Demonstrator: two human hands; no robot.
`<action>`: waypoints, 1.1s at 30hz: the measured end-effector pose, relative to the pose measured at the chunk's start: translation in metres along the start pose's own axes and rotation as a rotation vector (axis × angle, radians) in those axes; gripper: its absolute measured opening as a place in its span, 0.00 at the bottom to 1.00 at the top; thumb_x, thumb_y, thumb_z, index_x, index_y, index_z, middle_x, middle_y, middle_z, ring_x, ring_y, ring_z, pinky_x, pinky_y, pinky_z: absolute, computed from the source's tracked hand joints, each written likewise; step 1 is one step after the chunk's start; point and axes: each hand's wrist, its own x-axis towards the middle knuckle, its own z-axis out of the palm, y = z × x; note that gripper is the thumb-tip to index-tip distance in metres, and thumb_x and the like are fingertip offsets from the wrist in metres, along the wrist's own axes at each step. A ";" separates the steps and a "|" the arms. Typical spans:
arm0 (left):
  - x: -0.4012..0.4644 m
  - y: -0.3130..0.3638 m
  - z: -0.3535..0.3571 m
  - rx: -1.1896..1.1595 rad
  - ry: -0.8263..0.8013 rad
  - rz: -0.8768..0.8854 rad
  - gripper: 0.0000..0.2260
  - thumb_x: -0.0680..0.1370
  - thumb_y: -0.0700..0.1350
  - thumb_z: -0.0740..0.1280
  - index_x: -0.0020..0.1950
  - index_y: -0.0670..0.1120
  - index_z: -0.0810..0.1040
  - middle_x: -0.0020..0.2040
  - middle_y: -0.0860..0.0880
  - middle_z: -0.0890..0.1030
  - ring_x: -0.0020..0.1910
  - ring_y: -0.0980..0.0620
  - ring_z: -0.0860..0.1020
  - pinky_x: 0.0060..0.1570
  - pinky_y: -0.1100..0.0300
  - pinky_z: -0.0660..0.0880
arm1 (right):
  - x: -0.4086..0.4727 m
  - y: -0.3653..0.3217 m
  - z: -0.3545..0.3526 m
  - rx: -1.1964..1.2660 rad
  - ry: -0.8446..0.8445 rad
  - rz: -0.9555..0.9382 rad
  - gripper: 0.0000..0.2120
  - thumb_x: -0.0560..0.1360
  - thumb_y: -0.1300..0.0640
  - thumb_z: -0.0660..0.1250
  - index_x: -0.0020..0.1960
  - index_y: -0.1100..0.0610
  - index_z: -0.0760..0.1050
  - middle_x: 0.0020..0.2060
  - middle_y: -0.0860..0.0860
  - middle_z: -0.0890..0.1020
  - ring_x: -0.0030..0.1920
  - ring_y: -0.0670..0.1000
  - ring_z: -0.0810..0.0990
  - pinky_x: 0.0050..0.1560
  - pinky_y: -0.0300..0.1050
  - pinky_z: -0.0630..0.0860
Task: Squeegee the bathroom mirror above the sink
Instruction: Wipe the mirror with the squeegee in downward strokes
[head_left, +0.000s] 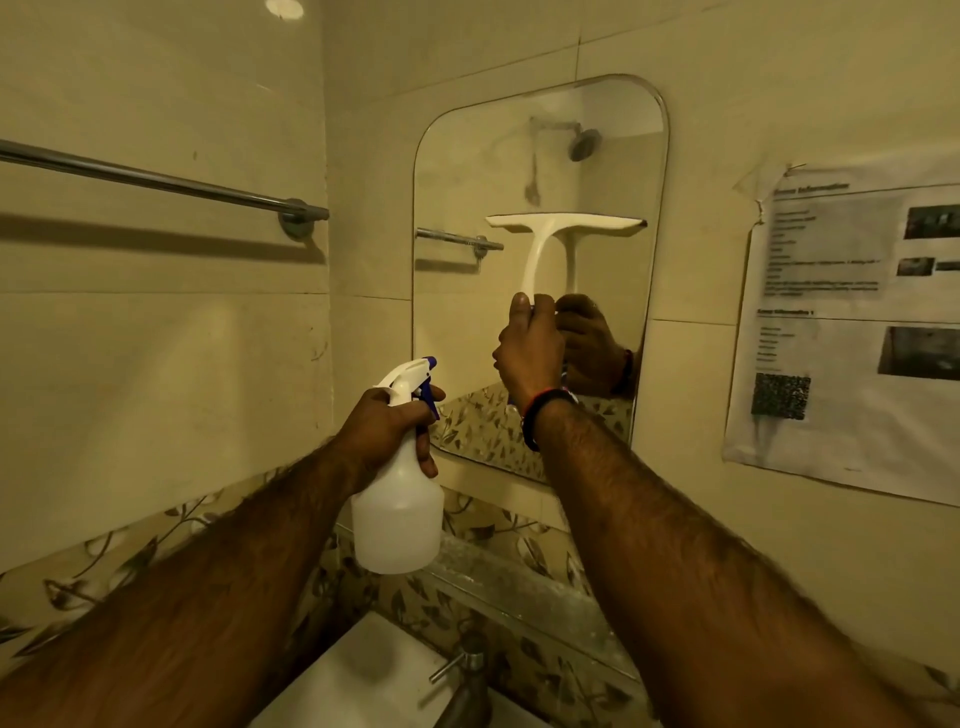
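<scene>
White squeegee (blade flat on the mirror) gripped by the right hand; below-left of the mirror, the left hand grips 1 spray bottle.

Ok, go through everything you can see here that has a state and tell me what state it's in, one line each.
Squeegee: blade against the mirror, about mid-height, handle down.
Mirror: hazy in its upper part.
Right hand: grips the squeegee handle.
Spray bottle: held upright, off the glass.
Left hand: grips the bottle neck.
Tap: no water seen running.
Paper notice: stuck to the wall, top corner creased.
</scene>
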 end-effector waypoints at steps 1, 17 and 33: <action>0.000 -0.001 0.000 0.010 -0.003 -0.006 0.14 0.70 0.38 0.65 0.53 0.50 0.80 0.43 0.22 0.75 0.22 0.40 0.76 0.32 0.45 0.80 | -0.004 0.004 0.001 -0.001 0.001 0.005 0.17 0.82 0.44 0.50 0.62 0.53 0.66 0.44 0.57 0.80 0.44 0.58 0.81 0.47 0.62 0.80; -0.004 -0.007 0.005 0.042 0.006 -0.069 0.14 0.76 0.34 0.62 0.60 0.39 0.77 0.26 0.40 0.75 0.23 0.41 0.76 0.31 0.51 0.79 | -0.100 0.098 0.015 0.114 -0.042 0.168 0.13 0.82 0.46 0.52 0.58 0.51 0.69 0.41 0.52 0.76 0.40 0.51 0.75 0.44 0.54 0.79; -0.012 -0.016 0.004 0.030 0.002 -0.074 0.12 0.76 0.34 0.62 0.59 0.40 0.78 0.25 0.41 0.76 0.22 0.42 0.76 0.29 0.51 0.79 | -0.158 0.139 0.017 0.066 -0.056 0.319 0.11 0.82 0.46 0.52 0.53 0.53 0.68 0.36 0.54 0.77 0.35 0.53 0.75 0.40 0.57 0.79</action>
